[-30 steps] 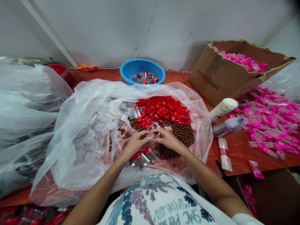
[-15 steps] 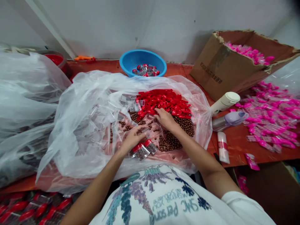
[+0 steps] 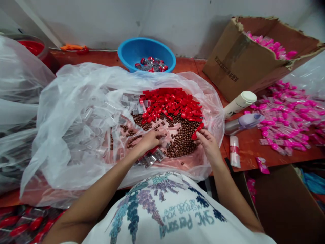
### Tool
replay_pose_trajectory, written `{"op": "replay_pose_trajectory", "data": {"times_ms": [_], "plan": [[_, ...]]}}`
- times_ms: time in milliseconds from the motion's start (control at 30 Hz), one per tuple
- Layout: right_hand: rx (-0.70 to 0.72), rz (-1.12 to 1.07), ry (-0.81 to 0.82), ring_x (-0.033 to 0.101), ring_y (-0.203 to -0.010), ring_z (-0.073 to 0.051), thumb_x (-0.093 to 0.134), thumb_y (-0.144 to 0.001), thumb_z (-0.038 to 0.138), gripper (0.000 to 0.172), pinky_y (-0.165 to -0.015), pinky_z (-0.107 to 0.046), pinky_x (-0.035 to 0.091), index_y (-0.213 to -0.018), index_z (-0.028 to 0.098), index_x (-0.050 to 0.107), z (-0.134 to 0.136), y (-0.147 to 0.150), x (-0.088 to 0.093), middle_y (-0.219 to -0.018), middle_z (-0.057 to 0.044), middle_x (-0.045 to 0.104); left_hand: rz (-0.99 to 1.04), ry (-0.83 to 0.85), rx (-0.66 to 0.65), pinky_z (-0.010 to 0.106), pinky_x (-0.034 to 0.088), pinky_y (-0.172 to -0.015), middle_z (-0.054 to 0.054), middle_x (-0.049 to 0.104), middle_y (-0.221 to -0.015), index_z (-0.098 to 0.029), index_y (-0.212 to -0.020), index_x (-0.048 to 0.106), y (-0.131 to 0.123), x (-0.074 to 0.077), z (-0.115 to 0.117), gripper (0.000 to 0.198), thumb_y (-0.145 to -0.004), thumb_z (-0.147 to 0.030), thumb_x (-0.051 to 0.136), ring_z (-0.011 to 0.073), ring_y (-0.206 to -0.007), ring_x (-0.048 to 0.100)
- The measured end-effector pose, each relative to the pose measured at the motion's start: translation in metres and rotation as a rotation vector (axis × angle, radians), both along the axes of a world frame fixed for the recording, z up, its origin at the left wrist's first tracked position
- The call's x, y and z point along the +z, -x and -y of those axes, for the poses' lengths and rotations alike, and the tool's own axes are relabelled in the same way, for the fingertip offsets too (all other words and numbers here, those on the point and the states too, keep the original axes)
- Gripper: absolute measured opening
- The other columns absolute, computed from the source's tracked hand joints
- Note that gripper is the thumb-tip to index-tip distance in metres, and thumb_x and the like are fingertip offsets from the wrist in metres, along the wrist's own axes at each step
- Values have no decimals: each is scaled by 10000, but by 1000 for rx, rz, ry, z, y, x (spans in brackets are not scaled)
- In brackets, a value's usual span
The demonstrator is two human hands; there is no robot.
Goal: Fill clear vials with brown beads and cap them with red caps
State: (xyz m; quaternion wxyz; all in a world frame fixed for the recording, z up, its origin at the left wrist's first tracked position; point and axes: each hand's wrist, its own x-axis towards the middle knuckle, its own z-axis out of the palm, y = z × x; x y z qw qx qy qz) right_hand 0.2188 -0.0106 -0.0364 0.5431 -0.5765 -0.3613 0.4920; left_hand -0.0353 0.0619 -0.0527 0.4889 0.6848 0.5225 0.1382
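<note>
My right hand (image 3: 208,145) pinches a red plastic cap (image 3: 197,131) over the right edge of the brown balls (image 3: 181,139). Just left of the balls, my left hand (image 3: 151,139) has its fingers curled inward; whatever lies between them is hidden or too small to name. Several filled clear containers with red tops (image 3: 149,158) lie beneath and in front of that hand. Behind the balls spreads a heap of red caps (image 3: 172,103). Clear empty containers (image 3: 91,123) are piled to the left, partly under a translucent plastic sheet (image 3: 63,88).
A blue basin (image 3: 122,56) with several red-topped containers stands at the back. To the right are a cardboard box (image 3: 225,64), a white bottle (image 3: 241,103), a lilac-topped bottle (image 3: 245,122), a small white tube (image 3: 235,152) and a pile of pink items (image 3: 281,125).
My right hand has left the red heap, moving right and toward me, and now holds a red cap. My left hand is slightly farther forward. The camera view has shifted.
</note>
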Motion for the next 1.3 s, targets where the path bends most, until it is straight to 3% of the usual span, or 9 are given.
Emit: {"op": "replay_pose_trajectory", "data": {"times_ms": [200, 400, 467, 633, 933, 1000, 1133, 1300], "plan": [[-90, -183, 31, 615, -687, -109, 739, -686, 313, 446, -553, -216, 555, -1080, 255, 537, 14, 1, -16, -811, 45, 595, 13, 189, -175, 248, 413, -612, 24, 704, -721, -186, -867, 749, -18, 0, 0, 284, -609, -159, 633, 180, -628, 609], [-94, -191, 71, 639, -722, -121, 739, -676, 303, 507, -579, -250, 580, -1133, 285, 521, 18, 0, -26, -887, 40, 597, -36, 104, -272, 229, 379, -591, -7, 654, -698, -174, -859, 725, -30, -8, 1, 298, -563, -177, 690, 156, -639, 572], [-90, -178, 94, 648, -737, -127, 739, -675, 307, 455, -611, -260, 583, -1090, 262, 558, 21, -1, -29, -883, 31, 603, -20, 132, -274, 225, 376, -584, -11, 640, -691, -167, -865, 716, -33, -9, 3, 294, -573, -181, 690, 149, -634, 563], [-73, -133, 106, 662, -770, -144, 756, -668, 315, 268, -667, -261, 572, -864, 198, 615, 27, 0, -37, -821, 20, 621, 44, 206, -220, 220, 380, -568, -22, 614, -662, -157, -854, 695, -40, -10, 11, 262, -594, -180, 667, 138, -611, 552], [-150, -213, 49, 662, -676, -112, 768, -655, 273, 359, -663, -249, 562, -965, 240, 590, 28, 2, -35, -825, 41, 665, 130, 176, -118, 220, 393, -555, -20, 626, -663, -161, -838, 704, -47, -18, 21, 238, -607, -212, 676, 125, -591, 545], [-158, -253, 52, 670, -729, -123, 770, -645, 252, 302, -689, -253, 563, -903, 220, 615, 29, 2, -33, -825, 30, 670, 225, 251, -57, 222, 410, -541, -26, 601, -636, -153, -833, 690, -48, -20, 24, 248, -593, -216, 699, 114, -552, 538], [-181, -331, 65, 673, -791, -136, 774, -627, 218, 206, -738, -264, 561, -771, 203, 628, 30, 2, -31, -828, 19, 678, 490, 561, 99, 260, 488, -543, -35, 581, -628, -155, -862, 645, -48, -24, 27, 339, -554, -225, 766, 118, -504, 582], [-161, -350, 108, 657, -708, -126, 755, -665, 278, 291, -661, -269, 571, -939, 238, 667, 29, 4, -25, -925, 2, 694, 676, 759, 203, 326, 554, -604, 21, 652, -743, -173, -924, 596, -41, -21, 26, 439, -554, -235, 822, 181, -607, 671]]}}
